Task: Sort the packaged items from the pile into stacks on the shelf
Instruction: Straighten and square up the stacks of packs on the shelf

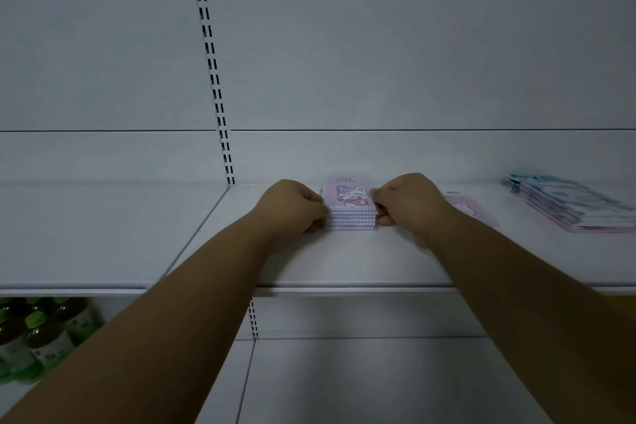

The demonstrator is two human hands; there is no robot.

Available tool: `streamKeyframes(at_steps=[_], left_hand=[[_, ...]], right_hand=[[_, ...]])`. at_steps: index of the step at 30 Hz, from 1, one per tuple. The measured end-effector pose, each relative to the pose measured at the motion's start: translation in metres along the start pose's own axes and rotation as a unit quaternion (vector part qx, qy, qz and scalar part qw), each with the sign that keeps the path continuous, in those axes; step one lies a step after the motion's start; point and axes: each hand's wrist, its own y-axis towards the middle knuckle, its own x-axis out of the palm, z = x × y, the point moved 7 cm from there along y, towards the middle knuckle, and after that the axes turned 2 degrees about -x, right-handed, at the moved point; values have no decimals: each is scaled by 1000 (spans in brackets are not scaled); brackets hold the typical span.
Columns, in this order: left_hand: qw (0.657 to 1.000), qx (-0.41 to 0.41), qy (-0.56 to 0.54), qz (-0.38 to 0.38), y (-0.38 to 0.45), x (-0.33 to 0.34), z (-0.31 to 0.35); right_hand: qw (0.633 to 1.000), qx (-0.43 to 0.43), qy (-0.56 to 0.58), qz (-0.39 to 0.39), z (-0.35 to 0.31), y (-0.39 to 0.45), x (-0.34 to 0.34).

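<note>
A white shelf (344, 262) is seen with a slotted post (220, 120) on the back wall, and green-capped bottles (38, 334) are kept on the lower level at the left. A flat pile of packets (571, 206) is laid at the far right of the shelf, and one pink packet (464, 205) is partly hidden behind the right wrist. The small stack of purple packets (350, 208) in the middle is pressed between the left hand (292, 210) and the right hand (409, 206), with curled fingers (318, 217) closed on its two sides.
</note>
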Motion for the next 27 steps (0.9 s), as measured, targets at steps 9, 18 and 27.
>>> streamKeyframes(at_steps=[9,18,27], left_hand=[[995,-53,-90,-10,7,1,-8],[995,16,92,39,6,-7,-6],[943,134,295,78,-3,6,2]], right_hand=[[999,11,43,-5,2,1,3],[992,-49,-117,0,-3,-2,-8],[939,-165,-296,-58,-11,-25,2]])
